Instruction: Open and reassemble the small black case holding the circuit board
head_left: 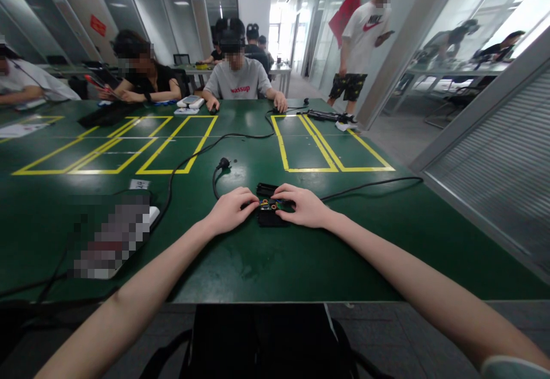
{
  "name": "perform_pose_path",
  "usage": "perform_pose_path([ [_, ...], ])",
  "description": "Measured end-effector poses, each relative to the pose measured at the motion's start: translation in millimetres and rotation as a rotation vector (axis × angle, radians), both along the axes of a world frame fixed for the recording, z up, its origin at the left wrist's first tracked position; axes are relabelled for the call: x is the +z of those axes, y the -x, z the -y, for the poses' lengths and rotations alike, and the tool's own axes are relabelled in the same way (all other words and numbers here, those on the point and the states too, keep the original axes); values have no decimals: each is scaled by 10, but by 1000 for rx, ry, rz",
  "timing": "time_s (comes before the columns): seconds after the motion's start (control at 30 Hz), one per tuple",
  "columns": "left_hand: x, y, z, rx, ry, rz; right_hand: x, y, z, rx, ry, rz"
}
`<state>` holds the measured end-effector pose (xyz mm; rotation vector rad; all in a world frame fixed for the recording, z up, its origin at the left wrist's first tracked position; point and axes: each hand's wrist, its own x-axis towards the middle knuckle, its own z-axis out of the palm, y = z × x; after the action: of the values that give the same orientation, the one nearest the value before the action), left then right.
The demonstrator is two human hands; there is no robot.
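Note:
In front of me on the table lies an opened black adapter case, one shell half (270, 218) nearer me and the other half (265, 188) just beyond. Between them is a small circuit board (267, 206) with copper-coloured round parts. My left hand (232, 210) is closed in a pinch at the board's left end, where the black power cord (216, 181) runs in under the fingers. My right hand (305, 206) curls around the board's right end, thumb on the near side and fingers on the far side. Its fingers partly hide the board.
The cord's plug (223, 163) lies beyond my left hand. Another black cable (373, 184) runs off to the right. A white power strip-like object (150, 218), partly blurred, lies at left. Yellow tape frames (311, 170) mark the green table (275, 270). People sit across it.

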<state>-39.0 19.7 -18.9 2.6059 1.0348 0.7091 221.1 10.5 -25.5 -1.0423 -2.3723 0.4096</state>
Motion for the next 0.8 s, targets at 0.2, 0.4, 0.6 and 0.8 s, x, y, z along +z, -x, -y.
perform_pose_path([
  [0.2,2,-10,13,-1,-17,-8,39,-46,-4,41,4,-7],
  [0.4,-14,-33,6,-30,-56,11,61,-43,1,-19,11,41],
  [0.6,-31,-47,-18,-19,-39,17,-31,78,22,-190,-51,49],
  [0.8,-14,-53,-13,65,-44,12,4,111,58,-238,-84,-28],
])
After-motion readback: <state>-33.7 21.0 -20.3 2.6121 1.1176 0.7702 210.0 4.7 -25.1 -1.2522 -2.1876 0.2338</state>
